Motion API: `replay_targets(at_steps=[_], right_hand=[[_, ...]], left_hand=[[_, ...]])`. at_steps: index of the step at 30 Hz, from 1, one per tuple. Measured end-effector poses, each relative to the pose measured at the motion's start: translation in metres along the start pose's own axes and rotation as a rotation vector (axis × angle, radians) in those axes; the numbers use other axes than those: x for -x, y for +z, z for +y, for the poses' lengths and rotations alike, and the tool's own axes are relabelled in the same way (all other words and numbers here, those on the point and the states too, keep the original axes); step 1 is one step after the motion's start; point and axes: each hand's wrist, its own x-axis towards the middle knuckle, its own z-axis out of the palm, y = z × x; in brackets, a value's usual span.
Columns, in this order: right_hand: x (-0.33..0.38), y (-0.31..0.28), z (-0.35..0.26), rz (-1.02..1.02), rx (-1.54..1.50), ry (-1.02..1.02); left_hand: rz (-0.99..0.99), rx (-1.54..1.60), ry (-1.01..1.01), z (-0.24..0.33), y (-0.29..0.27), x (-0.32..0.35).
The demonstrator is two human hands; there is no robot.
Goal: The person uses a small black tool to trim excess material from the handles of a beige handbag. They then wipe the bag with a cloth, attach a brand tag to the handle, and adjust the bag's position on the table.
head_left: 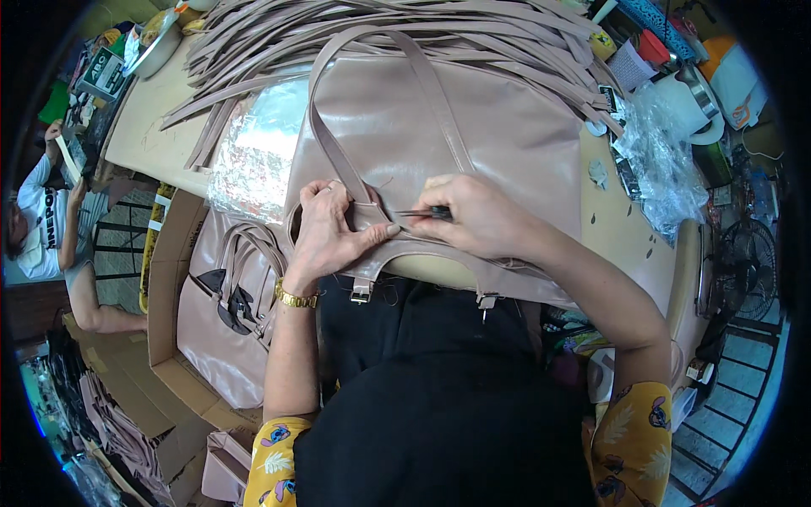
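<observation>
The fingers (pixel 348 221) of the left hand (pixel 331 232) lie spread and flat, released, pressing down on the lower edge of a pinkish-beige handbag (pixel 473 127) at the centre of the frame, the thumb stretched toward the right. The right hand (pixel 477 215) is clenched around a small dark tool (pixel 422 213), pinched at its black grip, with the thin metal tip pointing left toward the left thumb and touching the bag's seam. The bag lies flat on the counter (pixel 156 127), its two long straps looping upward and its buckled tabs hanging over the near edge. A heap of matching loose straps (pixel 279 42) fills the top of the frame. Finished bags sit in a cardboard box (pixel 169 253) at the lower left. Crumpled clear plastic (pixel 663 165) lies at the right.
</observation>
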Motion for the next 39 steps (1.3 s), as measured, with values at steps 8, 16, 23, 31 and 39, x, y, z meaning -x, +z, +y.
replay_targets(at_steps=[8, 16, 23, 31, 39], right_hand=[[-0.012, 0.019, 0.002, -0.027, 0.259, -0.084], [0.048, 0.027, -0.061, -0.435, 0.02, -0.113], [0.015, -0.002, -0.014, 0.004, 0.233, -0.01], [0.038, 0.019, -0.034, -0.244, 0.024, -0.195], [0.001, 0.007, -0.008, -0.013, 0.249, -0.127]], left_hand=[[-0.014, 0.078, 0.042, -0.002, 0.001, 0.0], [-0.099, -0.084, -0.092, 0.011, -0.006, -0.003], [0.007, 0.028, 0.053, -0.003, 0.0, -0.002], [0.01, 0.017, 0.072, -0.006, 0.002, -0.001], [-0.04, -0.002, 0.031, -0.007, 0.001, -0.004]])
